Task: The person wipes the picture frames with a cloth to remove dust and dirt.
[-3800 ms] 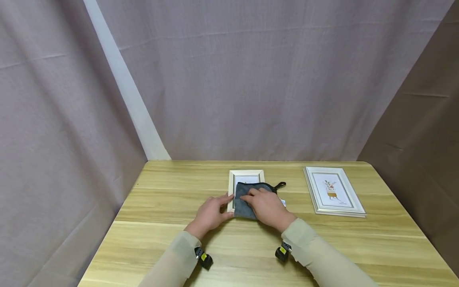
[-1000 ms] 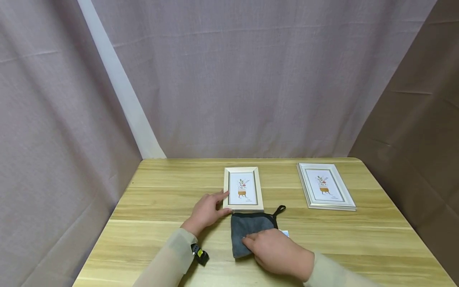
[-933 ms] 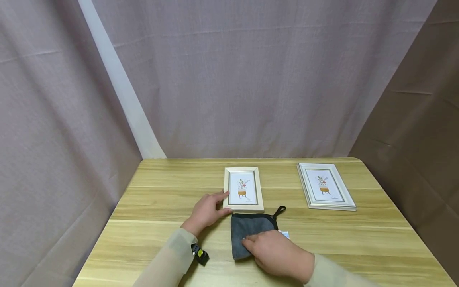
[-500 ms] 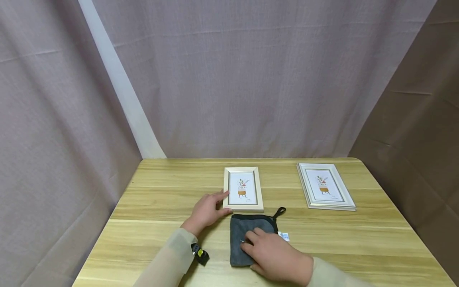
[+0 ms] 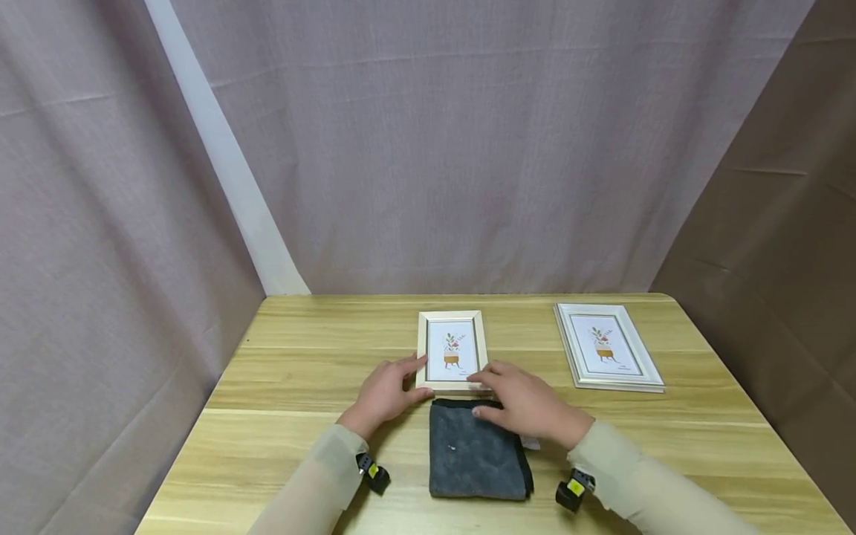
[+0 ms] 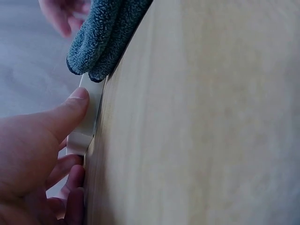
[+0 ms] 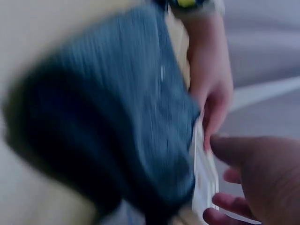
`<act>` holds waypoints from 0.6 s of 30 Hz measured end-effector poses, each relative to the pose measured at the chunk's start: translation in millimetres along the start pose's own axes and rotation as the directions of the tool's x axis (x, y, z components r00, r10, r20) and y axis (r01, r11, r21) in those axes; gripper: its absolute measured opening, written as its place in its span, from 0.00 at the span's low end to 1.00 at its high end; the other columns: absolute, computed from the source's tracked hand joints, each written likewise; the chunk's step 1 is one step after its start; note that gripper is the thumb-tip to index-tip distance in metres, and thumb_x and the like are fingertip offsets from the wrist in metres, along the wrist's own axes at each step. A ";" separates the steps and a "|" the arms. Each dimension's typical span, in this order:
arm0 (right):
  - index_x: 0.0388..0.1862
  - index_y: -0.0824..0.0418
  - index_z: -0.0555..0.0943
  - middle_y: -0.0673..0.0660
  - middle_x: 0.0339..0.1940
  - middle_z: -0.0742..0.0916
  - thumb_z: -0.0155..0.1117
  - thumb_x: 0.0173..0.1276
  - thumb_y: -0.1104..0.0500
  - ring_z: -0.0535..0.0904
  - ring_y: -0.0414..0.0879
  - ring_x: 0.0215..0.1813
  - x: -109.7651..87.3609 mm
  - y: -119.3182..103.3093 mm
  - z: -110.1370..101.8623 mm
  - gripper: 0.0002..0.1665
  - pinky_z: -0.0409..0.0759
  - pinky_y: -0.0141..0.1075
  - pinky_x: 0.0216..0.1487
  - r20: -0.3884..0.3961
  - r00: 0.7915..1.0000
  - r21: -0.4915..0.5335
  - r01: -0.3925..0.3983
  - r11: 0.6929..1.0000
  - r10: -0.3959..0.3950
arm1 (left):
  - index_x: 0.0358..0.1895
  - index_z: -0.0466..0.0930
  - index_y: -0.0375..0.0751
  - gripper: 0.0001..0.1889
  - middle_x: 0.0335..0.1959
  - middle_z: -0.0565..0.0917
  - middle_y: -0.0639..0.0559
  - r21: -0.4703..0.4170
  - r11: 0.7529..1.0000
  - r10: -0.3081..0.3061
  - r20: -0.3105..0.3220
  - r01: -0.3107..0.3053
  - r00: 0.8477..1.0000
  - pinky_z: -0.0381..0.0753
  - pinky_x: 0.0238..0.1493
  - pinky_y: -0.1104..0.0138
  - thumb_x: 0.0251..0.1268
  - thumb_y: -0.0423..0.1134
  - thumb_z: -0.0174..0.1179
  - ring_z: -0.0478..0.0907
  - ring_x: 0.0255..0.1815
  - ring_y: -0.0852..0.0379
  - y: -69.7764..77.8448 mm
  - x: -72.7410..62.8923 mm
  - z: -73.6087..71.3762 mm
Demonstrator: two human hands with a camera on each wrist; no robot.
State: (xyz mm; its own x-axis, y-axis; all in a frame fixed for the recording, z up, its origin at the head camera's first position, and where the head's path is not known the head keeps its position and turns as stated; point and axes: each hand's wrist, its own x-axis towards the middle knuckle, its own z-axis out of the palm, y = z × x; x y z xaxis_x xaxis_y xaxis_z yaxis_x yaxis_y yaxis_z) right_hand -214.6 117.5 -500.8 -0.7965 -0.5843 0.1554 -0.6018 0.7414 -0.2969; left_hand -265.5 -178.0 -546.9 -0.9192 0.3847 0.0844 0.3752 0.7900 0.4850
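A cream picture frame (image 5: pixel 452 349) with a potted-plant print lies face up on the table. My left hand (image 5: pixel 384 394) holds its lower left corner, thumb along the bottom edge and fingers at the side; the left wrist view shows that thumb against the frame (image 6: pixel 89 112). A folded dark grey cloth (image 5: pixel 476 457) lies flat just in front of the frame. Over the cloth's far right part and the frame's lower right corner, my right hand (image 5: pixel 531 401) hovers with fingers loosely spread. Whether its fingertips touch the frame, I cannot tell. Motion blurs the right wrist view.
A white picture frame (image 5: pixel 605 345) with a similar print lies at the right of the wooden table (image 5: pixel 321 349), apparently on top of another frame. Grey curtains (image 5: pixel 455 148) hang behind the table, and a brown one hangs at the right.
The right hand wiped the cloth off the frame toward me, then let go of it. The cloth now lies flat, and the hand has moved up to the frame's lower right corner. The left hand stays.
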 end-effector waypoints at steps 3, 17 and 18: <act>0.75 0.62 0.82 0.58 0.57 0.86 0.78 0.76 0.47 0.83 0.47 0.45 11.0 19.3 -1.7 0.35 0.86 0.50 0.48 -0.034 0.998 -0.051 -0.051 0.997 0.049 | 0.82 0.74 0.54 0.40 0.81 0.73 0.50 -0.004 1.000 0.003 0.008 -0.003 1.000 0.73 0.76 0.45 0.72 0.61 0.73 0.75 0.76 0.38 1.8 -0.3 -1.5; 0.82 0.68 0.73 0.67 0.68 0.82 0.74 0.78 0.52 0.84 0.60 0.63 46.1 57.2 1.3 0.41 0.83 0.57 0.64 0.042 0.988 0.056 -0.153 0.987 0.151 | 0.83 0.73 0.57 0.40 0.83 0.72 0.50 0.016 1.000 -0.003 0.006 0.003 1.000 0.71 0.77 0.44 0.72 0.63 0.72 0.74 0.76 0.36 1.1 0.2 0.1; 0.81 0.68 0.74 0.67 0.68 0.82 0.74 0.78 0.52 0.83 0.61 0.64 47.0 57.0 1.5 0.40 0.83 0.57 0.64 0.046 0.988 0.059 -0.150 0.987 0.147 | 0.83 0.73 0.56 0.40 0.83 0.72 0.50 0.014 1.000 -0.003 0.005 0.002 1.000 0.72 0.76 0.44 0.72 0.63 0.72 0.74 0.76 0.36 0.6 -0.1 -0.1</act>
State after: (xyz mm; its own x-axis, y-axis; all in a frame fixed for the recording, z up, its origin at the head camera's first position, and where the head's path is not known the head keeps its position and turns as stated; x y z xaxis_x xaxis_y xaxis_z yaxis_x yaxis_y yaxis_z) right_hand -286.3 131.8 -511.8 -0.8728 -0.4836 0.0662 -0.4713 0.7998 -0.3717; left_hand -265.2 -177.6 -546.6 -0.9195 0.3853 0.0785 0.3746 0.7977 0.4726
